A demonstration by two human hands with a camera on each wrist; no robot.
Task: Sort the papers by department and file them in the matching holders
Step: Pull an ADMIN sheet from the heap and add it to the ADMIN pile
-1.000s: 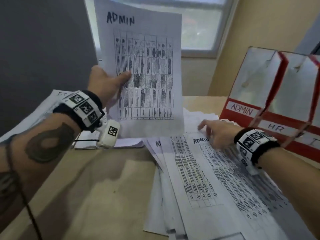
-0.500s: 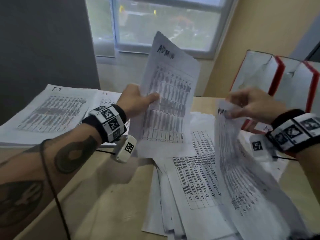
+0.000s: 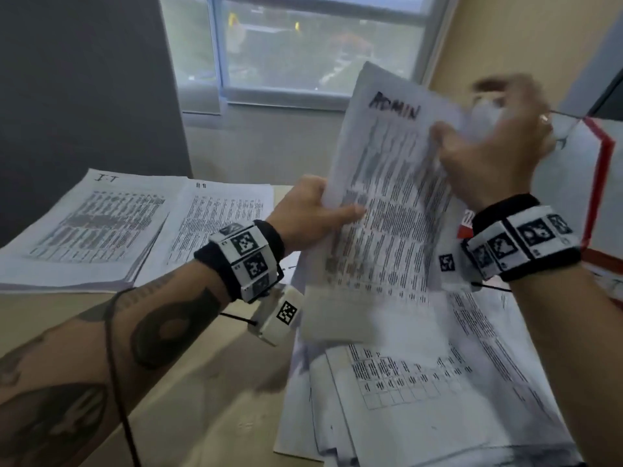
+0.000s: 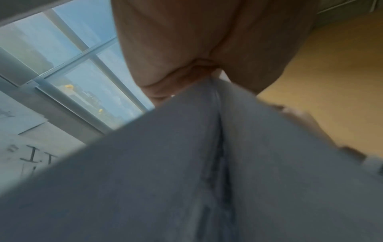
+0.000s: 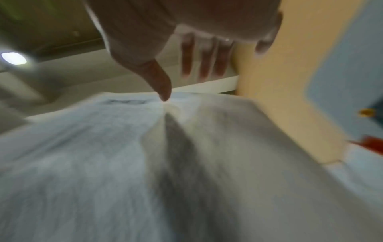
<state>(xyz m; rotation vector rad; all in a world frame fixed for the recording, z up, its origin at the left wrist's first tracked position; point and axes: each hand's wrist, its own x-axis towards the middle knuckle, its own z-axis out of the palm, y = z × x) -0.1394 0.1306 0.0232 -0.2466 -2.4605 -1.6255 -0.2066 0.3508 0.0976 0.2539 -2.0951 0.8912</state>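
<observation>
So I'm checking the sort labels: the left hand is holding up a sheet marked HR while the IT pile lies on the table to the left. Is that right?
Not quite. In the head view the sheet that the left hand grips is marked ADMIN, not HR. The rest stands: the IT pile lies on the table to the left.

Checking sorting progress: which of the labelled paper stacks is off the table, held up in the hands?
The white printed ADMIN sheets, gripped by the left hand; the IT stack lies flat on the table.

Head view down over the desk (image 3: 188,399); both wrist views close beneath the ADMIN sheet (image 3: 387,210).
</observation>
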